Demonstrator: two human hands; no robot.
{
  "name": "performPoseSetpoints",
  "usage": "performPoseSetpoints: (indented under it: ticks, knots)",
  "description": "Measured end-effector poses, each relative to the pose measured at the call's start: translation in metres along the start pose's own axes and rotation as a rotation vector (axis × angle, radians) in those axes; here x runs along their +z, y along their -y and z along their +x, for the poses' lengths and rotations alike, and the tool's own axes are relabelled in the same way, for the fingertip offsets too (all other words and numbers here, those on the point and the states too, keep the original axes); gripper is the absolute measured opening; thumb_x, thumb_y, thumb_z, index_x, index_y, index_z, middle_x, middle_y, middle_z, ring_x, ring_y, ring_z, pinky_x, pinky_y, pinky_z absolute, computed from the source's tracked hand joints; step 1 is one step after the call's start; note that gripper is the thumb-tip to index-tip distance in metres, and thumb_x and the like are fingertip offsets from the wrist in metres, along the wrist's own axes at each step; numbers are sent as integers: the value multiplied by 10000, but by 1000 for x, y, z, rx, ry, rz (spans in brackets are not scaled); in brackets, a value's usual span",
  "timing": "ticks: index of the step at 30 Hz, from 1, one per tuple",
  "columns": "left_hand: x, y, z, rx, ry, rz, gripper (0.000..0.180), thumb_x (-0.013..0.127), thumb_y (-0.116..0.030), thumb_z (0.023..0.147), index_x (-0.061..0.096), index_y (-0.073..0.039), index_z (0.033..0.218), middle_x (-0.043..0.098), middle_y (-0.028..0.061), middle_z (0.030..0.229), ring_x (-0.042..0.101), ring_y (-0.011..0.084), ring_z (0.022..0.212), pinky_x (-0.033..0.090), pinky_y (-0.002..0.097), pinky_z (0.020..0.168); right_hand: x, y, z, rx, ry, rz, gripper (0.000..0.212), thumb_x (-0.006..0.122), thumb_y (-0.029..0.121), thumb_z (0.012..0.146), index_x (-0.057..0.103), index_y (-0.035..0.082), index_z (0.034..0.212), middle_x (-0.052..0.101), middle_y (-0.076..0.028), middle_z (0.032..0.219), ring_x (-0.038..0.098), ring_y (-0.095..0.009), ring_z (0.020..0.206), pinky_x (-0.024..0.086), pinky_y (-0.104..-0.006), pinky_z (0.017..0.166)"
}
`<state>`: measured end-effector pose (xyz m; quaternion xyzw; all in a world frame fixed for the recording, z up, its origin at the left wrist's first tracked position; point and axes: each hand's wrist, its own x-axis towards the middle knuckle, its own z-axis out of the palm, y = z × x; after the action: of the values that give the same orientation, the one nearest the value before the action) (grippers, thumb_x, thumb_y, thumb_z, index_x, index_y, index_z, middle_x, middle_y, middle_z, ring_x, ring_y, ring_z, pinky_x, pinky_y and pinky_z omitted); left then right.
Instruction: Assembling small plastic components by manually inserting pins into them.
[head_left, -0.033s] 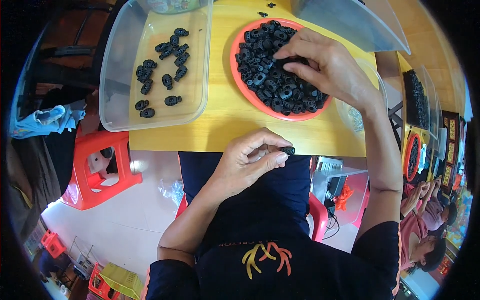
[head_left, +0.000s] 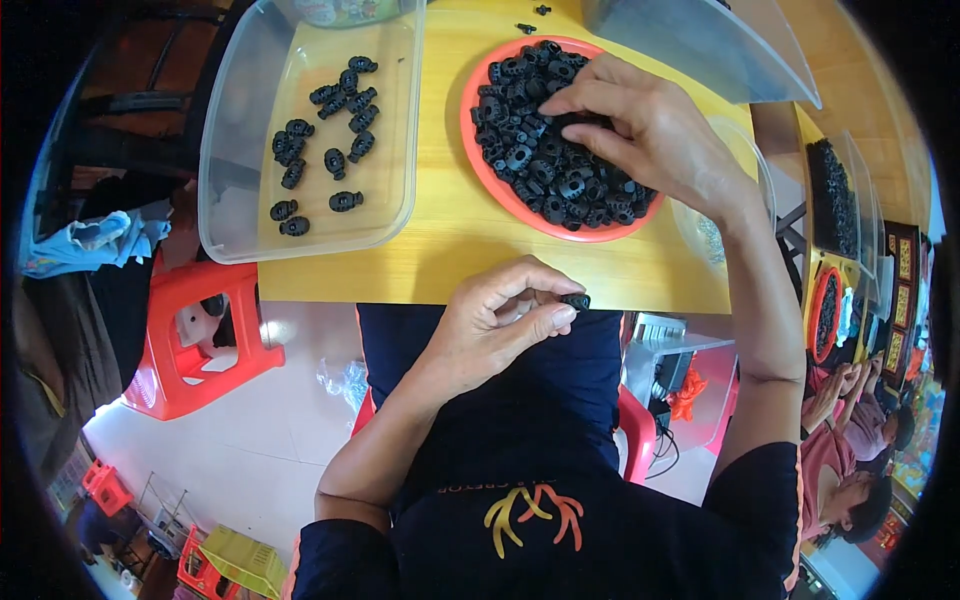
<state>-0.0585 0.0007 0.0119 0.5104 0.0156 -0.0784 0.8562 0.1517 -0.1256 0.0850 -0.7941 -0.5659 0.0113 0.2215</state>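
Just past the table's near edge, my left hand [head_left: 505, 318] pinches a small black cord lock part [head_left: 576, 301] between thumb and fingertips. My right hand [head_left: 650, 125] reaches over a heap of black plastic cord lock parts [head_left: 545, 150] on a round red plate [head_left: 478, 172]. Its thumb and forefinger are apart, with their tips down at the pile. The other fingers curl behind and are partly hidden. To the left, a clear plastic bin [head_left: 305, 247] holds several black cord locks [head_left: 345, 201] lying loose on its floor.
Two tiny black pieces [head_left: 526, 28] lie beyond the plate on the yellow table [head_left: 440, 215]. A clear round container [head_left: 712, 240] with small metallic bits sits under my right forearm. Another clear bin [head_left: 720, 60] stands at the far right. A red stool [head_left: 205, 340] is at the left.
My right hand has shifted very slightly left over the pile. The left hand holds its place.
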Motion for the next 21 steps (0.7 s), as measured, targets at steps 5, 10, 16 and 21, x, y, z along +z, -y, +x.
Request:
performPoseSetpoints:
  ticks: [5,10,16,21]
  knots:
    - [-1,0,-1,13,-2,-7,174,625,-29,907,621,6,1077,618,58,915,624,115,792,508,243,685,8,4,7,8,33,-151,177,685,133,798,676,86,969,630,-93,943,624,-325,820,496,-423,728]
    - [1,-1,-1,-18,-9,-7,173,623,-29,907,620,9,1076,618,61,902,624,118,788,510,245,679,11,0,1,-54,-111,-94,172,699,128,800,671,67,959,620,-79,873,627,-252,743,496,-369,659]
    - [-1,-3,-2,-3,-52,-97,189,624,-58,922,611,12,1098,643,77,947,622,104,818,514,245,740,-2,17,-22,452,-105,874,174,660,146,891,666,30,1020,652,-15,832,529,-44,646,439,-191,594]
    - [2,-2,-1,104,-107,-220,195,611,-73,915,610,-1,1097,664,125,947,617,143,755,499,268,680,3,38,-48,465,-202,1379,129,634,92,897,636,40,1016,695,-137,925,616,-87,671,535,-230,637]
